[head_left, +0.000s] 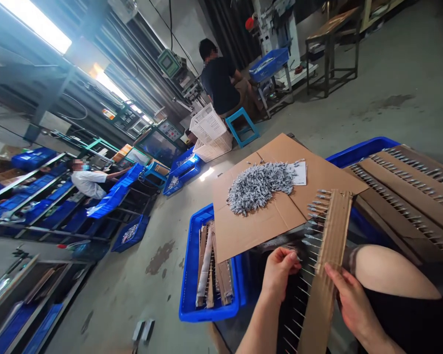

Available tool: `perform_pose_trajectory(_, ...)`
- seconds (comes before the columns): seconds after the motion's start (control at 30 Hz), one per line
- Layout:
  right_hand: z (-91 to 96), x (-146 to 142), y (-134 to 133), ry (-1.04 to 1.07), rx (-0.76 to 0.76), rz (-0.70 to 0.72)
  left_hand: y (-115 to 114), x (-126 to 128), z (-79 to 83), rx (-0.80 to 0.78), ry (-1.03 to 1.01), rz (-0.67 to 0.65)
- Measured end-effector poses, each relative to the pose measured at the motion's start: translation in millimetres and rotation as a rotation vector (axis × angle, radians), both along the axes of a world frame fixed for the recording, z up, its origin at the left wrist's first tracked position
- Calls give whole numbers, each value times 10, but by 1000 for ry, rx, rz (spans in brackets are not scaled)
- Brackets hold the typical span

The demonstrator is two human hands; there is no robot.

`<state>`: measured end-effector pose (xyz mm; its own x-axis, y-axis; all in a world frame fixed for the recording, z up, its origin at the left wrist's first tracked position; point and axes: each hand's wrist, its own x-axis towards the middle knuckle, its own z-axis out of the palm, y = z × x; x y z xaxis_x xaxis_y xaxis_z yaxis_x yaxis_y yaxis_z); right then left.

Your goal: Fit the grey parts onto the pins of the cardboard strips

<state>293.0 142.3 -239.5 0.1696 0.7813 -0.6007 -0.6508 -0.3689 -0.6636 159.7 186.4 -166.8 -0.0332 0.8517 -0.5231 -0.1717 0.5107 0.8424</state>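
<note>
A long corrugated cardboard strip stands upright in front of me, with a row of thin metal pins stuck through its edge. My right hand grips the strip's edge. My left hand pinches a pin at the strip's left side, though the fingers partly hide it. Above the hands, a heap of grey metal pins lies on a flattened cardboard sheet, which rests across blue crates. My bare knee is just right of the strip.
A blue crate holds upright cardboard strips at the left. Another blue crate at the right carries pin-filled strips. Farther off, a seated co-worker sits near a white basket, and another person reaches over shelved blue crates.
</note>
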Motion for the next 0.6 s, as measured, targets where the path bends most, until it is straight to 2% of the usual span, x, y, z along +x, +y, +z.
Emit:
perform_pose_trajectory(0.17, 56, -19, 144, 66, -15, -83, 179, 114, -146, 1, -25, -24)
perform_pose_trajectory(0.3, 122, -7, 213, 91, -54, -85, 253, 182, -234, -29, -5, -13)
perform_pose_trajectory(0.6, 246, -17, 261, 98, -42, -69, 264, 196, -271, -41, 9, -25)
